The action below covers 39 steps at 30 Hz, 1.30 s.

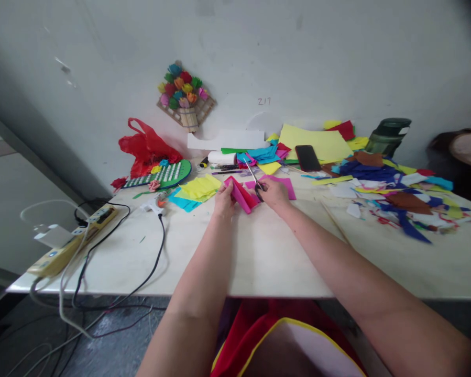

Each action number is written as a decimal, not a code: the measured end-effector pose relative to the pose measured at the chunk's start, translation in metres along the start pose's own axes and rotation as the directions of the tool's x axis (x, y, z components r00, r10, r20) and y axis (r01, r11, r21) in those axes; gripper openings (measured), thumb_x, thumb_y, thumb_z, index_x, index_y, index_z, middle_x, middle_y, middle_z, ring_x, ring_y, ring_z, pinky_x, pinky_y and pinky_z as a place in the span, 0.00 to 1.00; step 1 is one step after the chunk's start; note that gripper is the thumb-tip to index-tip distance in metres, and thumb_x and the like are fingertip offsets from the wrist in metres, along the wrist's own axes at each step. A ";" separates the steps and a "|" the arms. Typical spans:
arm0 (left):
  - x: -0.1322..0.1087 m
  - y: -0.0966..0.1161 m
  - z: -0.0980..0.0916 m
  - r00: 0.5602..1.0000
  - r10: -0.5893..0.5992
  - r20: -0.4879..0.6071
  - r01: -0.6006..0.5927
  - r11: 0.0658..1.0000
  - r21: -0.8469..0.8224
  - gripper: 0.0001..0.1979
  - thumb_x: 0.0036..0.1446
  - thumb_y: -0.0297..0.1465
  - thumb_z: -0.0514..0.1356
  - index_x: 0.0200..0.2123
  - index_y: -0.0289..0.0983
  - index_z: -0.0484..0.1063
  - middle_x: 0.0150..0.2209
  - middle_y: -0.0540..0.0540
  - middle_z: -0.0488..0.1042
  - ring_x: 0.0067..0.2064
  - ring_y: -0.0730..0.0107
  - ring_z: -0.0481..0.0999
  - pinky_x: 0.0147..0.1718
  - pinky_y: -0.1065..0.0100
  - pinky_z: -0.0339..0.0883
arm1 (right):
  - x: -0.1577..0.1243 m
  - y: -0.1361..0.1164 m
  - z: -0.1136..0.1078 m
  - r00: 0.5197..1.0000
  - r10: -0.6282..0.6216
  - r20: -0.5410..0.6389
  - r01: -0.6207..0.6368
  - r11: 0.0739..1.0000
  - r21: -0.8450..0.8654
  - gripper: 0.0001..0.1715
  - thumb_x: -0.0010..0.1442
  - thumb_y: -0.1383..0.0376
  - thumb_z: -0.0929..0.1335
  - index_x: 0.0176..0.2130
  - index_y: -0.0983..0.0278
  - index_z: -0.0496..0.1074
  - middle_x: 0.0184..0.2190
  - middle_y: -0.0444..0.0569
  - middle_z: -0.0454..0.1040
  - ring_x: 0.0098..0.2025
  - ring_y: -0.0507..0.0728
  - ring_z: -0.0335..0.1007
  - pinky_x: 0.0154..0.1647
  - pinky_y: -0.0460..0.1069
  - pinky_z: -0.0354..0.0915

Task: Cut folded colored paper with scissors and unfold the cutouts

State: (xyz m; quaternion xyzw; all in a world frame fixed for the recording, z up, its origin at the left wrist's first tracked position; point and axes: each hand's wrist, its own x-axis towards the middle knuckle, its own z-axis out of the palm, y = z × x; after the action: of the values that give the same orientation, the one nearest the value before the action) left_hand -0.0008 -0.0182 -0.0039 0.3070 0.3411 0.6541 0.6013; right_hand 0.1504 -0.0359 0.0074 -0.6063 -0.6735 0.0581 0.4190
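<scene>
The left hand (224, 200) pinches folded pink paper (241, 197) just left of scissors (253, 177), angled far and leftward, gripped by the right hand (275, 192).

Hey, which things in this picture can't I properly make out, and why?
All in the head view:
Scissors: handles partly covered by the right hand.
Left hand: some fingertips hidden behind the folded pink paper.
Red bag: any contents hidden by its crumpled plastic.
Paper scraps: blurred and overlapping, too jumbled to count.
Red cloth: cut off by the bottom edge.
</scene>
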 end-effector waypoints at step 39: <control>-0.003 -0.003 0.005 0.991 0.096 0.091 -0.107 0.987 0.123 0.21 0.55 0.48 0.53 0.36 0.35 0.71 0.37 0.41 0.77 0.31 0.67 0.75 0.29 0.69 0.65 | -0.002 0.013 0.017 0.953 -0.062 0.295 -0.083 0.888 0.453 0.10 0.49 0.62 0.68 0.33 0.63 0.76 0.25 0.44 0.75 0.29 0.54 0.70 0.31 0.47 0.64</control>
State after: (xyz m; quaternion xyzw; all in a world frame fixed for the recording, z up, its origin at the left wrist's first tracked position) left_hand 0.0054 -0.0202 -0.0030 0.3893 0.3404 0.6469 0.5604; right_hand 0.1490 -0.0266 -0.0119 -0.4771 -0.6930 0.3101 0.4428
